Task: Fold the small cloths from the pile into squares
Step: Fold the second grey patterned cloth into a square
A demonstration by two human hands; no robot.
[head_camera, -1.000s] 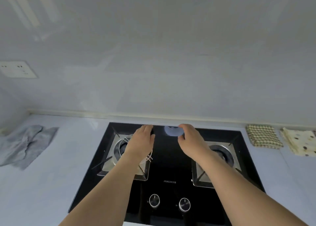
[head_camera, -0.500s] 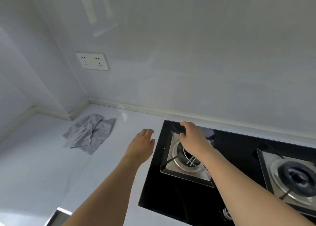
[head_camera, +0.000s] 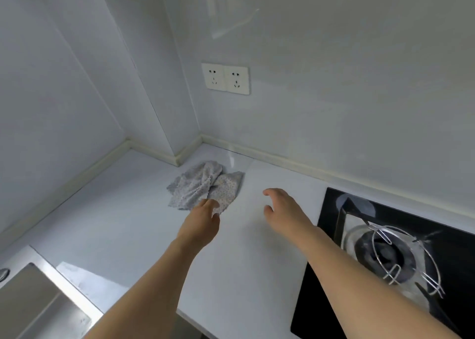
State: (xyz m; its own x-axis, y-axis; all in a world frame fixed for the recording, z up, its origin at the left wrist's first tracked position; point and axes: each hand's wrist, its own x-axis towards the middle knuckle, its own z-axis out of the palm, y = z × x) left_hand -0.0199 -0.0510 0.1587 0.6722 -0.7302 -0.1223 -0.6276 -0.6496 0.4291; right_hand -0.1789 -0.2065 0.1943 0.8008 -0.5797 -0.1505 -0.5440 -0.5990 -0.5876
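Cloths (head_camera: pixel 203 185), grey with a fine speckled print, lie crumpled in a small pile near the back corner of your pale tabletop (head_camera: pixel 128 223), just in front of where the 2 walls meet. Your left hand (head_camera: pixel 203 219) reaches forward with its fingertips at the near edge of the pile; the fingers seem to touch the fabric, though the view does not show whether they pinch it. Your right hand (head_camera: pixel 281 207) hovers over bare tabletop to the right of the pile, apart from it, fingers spread and relaxed, holding nothing.

To your right, a black glass stove (head_camera: pixel 331 274) is set into the tabletop, with a burner (head_camera: pixel 385 254) and a wire pot stand (head_camera: pixel 408 256) resting over it. At the lower left, the steel rim of a sink (head_camera: pixel 38 295) shows. On the back wall above the pile sits a white double socket (head_camera: pixel 225 79).
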